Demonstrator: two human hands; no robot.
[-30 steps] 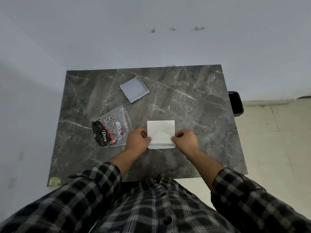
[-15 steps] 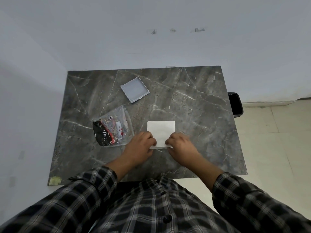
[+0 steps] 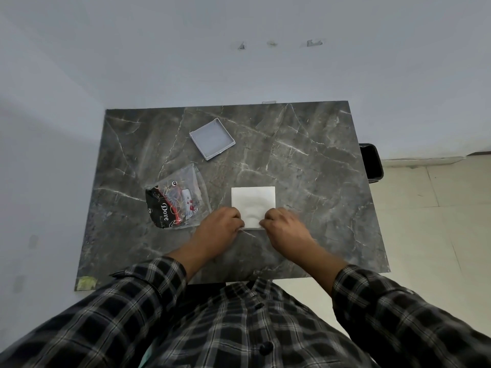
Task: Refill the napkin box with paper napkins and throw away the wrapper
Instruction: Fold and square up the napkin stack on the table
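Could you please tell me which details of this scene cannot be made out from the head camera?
- Near edge of the napkin stack: covered by the left hand and right hand, so the grip of the fingers is unclear.
- Bin: partly hidden behind the table edge; contents not visible.
- Wrapper: small print too small to read.
- Napkin box: its depth cannot be judged from above.

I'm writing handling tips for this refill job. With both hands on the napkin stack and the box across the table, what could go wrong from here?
Both hands, left hand and right hand, pinch only the near edge of the napkins, so the loose stack could fan or droop when lifted. The empty wrapper lies beside the left hand and could get brushed away. The napkin box sits skewed, inviting a misaligned drop.
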